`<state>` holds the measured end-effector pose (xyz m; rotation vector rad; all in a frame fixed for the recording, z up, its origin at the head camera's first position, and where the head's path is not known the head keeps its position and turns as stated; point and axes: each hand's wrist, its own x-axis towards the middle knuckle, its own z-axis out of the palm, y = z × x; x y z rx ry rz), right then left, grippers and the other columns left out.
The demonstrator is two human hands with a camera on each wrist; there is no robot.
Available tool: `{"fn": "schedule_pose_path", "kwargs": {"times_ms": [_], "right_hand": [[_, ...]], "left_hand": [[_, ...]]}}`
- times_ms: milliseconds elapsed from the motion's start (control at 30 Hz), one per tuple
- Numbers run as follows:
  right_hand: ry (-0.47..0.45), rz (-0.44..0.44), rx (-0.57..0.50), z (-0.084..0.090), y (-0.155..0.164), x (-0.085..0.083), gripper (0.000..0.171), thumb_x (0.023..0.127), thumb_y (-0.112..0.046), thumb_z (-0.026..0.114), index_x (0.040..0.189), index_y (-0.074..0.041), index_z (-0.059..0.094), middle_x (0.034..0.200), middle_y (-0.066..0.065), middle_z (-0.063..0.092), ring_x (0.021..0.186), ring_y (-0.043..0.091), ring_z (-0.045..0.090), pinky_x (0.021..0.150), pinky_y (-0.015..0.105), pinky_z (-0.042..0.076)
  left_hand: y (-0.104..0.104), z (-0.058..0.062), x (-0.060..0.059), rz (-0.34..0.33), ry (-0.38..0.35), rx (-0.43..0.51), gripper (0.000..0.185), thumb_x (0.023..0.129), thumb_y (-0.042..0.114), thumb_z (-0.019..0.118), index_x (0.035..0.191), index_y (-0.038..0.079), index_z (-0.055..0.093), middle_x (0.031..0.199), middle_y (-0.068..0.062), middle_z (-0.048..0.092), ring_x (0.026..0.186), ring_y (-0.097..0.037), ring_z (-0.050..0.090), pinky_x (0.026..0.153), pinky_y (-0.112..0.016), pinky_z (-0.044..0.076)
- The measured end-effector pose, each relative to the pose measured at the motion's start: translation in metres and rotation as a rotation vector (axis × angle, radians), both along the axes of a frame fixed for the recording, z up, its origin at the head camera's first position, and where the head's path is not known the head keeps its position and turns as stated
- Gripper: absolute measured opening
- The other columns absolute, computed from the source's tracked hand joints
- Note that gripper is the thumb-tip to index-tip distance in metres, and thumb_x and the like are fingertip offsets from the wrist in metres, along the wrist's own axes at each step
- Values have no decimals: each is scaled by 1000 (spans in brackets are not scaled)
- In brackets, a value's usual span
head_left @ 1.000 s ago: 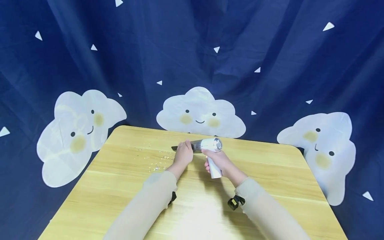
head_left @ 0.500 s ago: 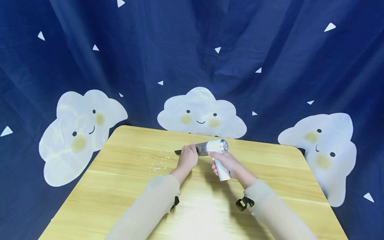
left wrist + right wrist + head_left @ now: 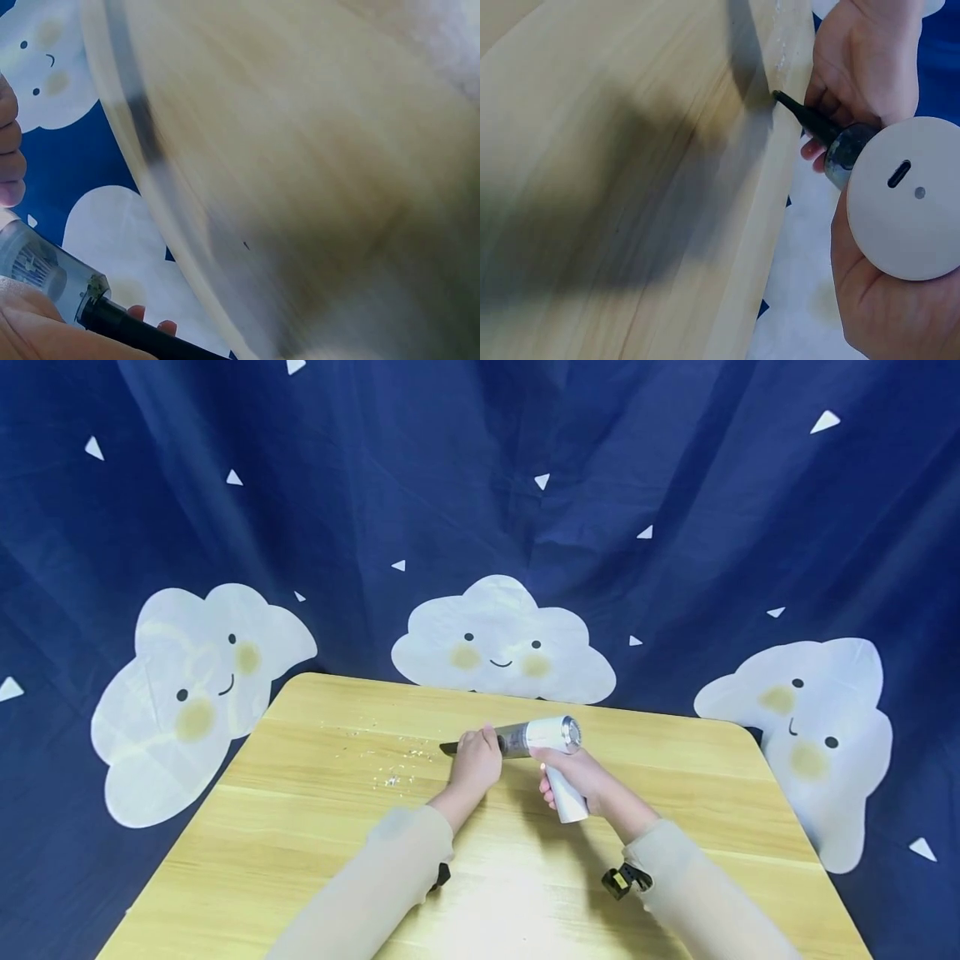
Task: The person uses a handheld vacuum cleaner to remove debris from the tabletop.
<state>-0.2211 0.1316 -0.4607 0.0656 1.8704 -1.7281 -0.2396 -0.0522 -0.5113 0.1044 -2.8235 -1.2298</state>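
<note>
The right hand (image 3: 581, 774) grips the handheld vacuum (image 3: 551, 735) by its handle; the left hand (image 3: 477, 760) grips its black nozzle (image 3: 450, 748).

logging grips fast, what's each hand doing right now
Left hand: grips the black nozzle of the handheld vacuum.
Right hand: grips the vacuum's white handle.

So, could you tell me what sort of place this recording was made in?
Probably a staged indoor recording corner, not a real workshop: a dark blue curtain printed with smiling clouds hangs behind a bare wooden table, where both hands hold a small handheld vacuum near scattered crumbs.
</note>
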Motion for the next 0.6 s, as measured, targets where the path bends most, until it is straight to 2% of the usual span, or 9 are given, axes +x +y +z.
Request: {"fn": "schedule_pose_path", "kwargs": {"times_ms": [300,600], "right_hand": [[7,20,-16,-2,-1,3,37,98,-38,63,82,-6,55,62,5,62,49,13,58,48,27,52],[-32,1,-59,-8,-5,4,37,99,-37,62,81,-5,55,61,5,61,49,13,58,48,26,52]], "left_hand": [[-3,-2,3,-19,14,-37,68,110,34,9,124,-7,62,129,-22,62,131,-37,47,118,-45,27],[-5,-4,4,-20,30,-77,61,111,28,14,122,-7,64,125,-20,65,129,-36,50,121,-43,22]]}}
